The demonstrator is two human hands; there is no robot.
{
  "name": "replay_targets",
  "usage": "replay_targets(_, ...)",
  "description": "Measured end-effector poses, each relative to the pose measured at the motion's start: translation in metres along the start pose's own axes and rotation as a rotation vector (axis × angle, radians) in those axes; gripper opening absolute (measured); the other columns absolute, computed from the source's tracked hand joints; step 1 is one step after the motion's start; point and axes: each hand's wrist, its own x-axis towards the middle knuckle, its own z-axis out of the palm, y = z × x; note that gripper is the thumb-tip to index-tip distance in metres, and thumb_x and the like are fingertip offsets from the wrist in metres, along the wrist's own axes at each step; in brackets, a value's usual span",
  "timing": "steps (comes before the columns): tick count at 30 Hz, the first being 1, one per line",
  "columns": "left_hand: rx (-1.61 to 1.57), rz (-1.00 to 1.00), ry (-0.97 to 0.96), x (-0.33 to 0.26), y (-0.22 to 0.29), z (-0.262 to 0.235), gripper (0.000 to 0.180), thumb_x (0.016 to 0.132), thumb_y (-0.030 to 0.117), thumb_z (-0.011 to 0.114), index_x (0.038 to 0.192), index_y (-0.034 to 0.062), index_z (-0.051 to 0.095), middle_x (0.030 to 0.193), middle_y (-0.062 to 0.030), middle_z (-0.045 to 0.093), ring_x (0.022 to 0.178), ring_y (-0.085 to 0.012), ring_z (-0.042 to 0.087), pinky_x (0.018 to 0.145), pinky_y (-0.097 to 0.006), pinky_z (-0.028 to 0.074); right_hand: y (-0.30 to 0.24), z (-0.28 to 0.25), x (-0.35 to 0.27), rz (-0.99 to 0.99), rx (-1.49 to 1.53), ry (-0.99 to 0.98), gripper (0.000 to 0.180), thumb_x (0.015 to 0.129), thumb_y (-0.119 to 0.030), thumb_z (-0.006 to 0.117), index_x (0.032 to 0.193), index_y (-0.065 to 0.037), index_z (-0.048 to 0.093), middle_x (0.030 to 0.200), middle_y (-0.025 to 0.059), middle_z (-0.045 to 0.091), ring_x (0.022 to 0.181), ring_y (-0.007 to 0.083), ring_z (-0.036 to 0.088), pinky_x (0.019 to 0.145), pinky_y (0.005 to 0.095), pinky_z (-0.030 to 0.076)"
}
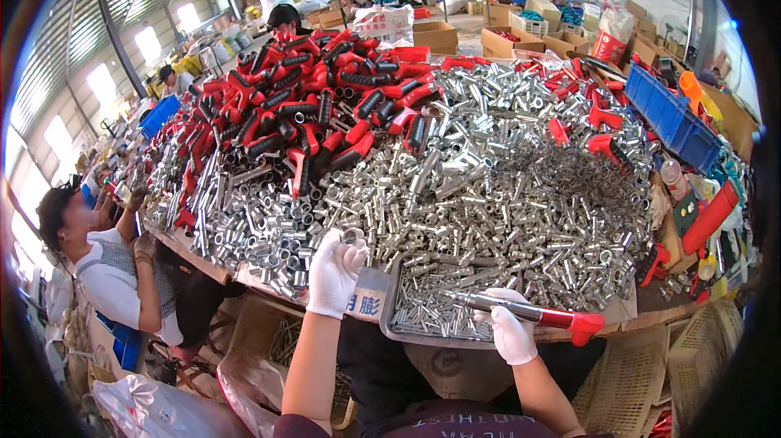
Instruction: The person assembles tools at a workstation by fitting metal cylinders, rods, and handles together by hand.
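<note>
My left hand, in a white glove, is at the front edge of the heap with its fingers curled. A silver ring-shaped part shows at the fingertips, but I cannot tell whether it is gripped or lies behind them. In my right hand, also gloved in white, is a long metal tool with a red end. It lies nearly level, its thin metal tip pointing left over a grey tray. Small silver pins fill that tray. Silver metal fittings are piled just beyond both hands.
Red and black pistol-grip handles form a tall mound at the back left. Thin dark wire pieces lie among the fittings. A blue crate stands at right. Another person works at far left. Yellow plastic baskets sit below the table.
</note>
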Motion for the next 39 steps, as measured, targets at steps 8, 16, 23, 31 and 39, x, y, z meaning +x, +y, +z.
replay_targets(8, -0.14, -0.07, -0.139, -0.046, 0.012, 0.016, 0.019, 0.104, 0.017, 0.051, 0.114, 0.0015, 0.055, 0.108, -0.0138, 0.063, 0.088, -0.0165, 0.065, 0.074, -0.025, 0.06, -0.004, 0.003, 0.001, -0.008, 0.064, 0.081, 0.033, 0.091, -0.005, 0.061, 0.122, 0.007, 0.058, 0.108, 0.0167, 0.069, 0.089, 0.023, 0.071, 0.083, 0.0341, 0.059)
replay_targets(16, 0.609, -0.168, -0.394, -0.13, -0.047, 0.05, 0.017, 0.091, 0.003, 0.067, 0.103, 0.0003, 0.056, 0.099, -0.0134, 0.066, 0.079, -0.0181, 0.066, 0.072, -0.031, 0.056, -0.031, -0.003, -0.016, -0.062, -0.171, 0.077, 0.027, 0.083, -0.003, 0.065, 0.108, 0.007, 0.068, 0.101, 0.0139, 0.072, 0.089, 0.0193, 0.07, 0.082, 0.0326, 0.057)
replay_targets(23, 0.495, -0.459, -0.535, -0.176, -0.117, 0.041, 0.012, 0.099, 0.011, 0.062, 0.103, 0.0062, 0.053, 0.088, -0.0043, 0.058, 0.077, -0.0119, 0.06, 0.071, -0.026, 0.05, -0.069, -0.025, -0.059, -0.198, -0.384, 0.04, 0.03, 0.082, -0.009, 0.073, 0.106, 0.008, 0.069, 0.101, 0.0173, 0.072, 0.089, 0.0214, 0.07, 0.081, 0.0338, 0.055)
replay_targets(31, 0.599, -0.471, -0.81, -0.171, -0.124, 0.079, 0.011, 0.098, 0.006, 0.058, 0.106, 0.0046, 0.05, 0.089, -0.0047, 0.055, 0.074, -0.012, 0.057, 0.07, -0.027, 0.05, -0.058, -0.018, -0.083, -0.27, -0.261, 0.202, 0.045, 0.089, -0.025, 0.069, 0.117, 0.01, 0.063, 0.105, 0.0175, 0.071, 0.09, 0.0221, 0.07, 0.083, 0.0347, 0.056)
replay_targets(39, 1.209, 0.006, -0.82, -0.185, -0.152, 0.089, 0.026, 0.102, 0.017, 0.049, 0.121, 0.001, 0.046, 0.097, -0.0285, 0.064, 0.089, -0.047, 0.066, 0.073, -0.049, 0.052, -0.032, -0.001, -0.092, -0.22, -0.198, 0.375, 0.047, 0.089, -0.024, 0.069, 0.122, 0.008, 0.058, 0.106, 0.0161, 0.07, 0.089, 0.0201, 0.068, 0.081, 0.0332, 0.054)
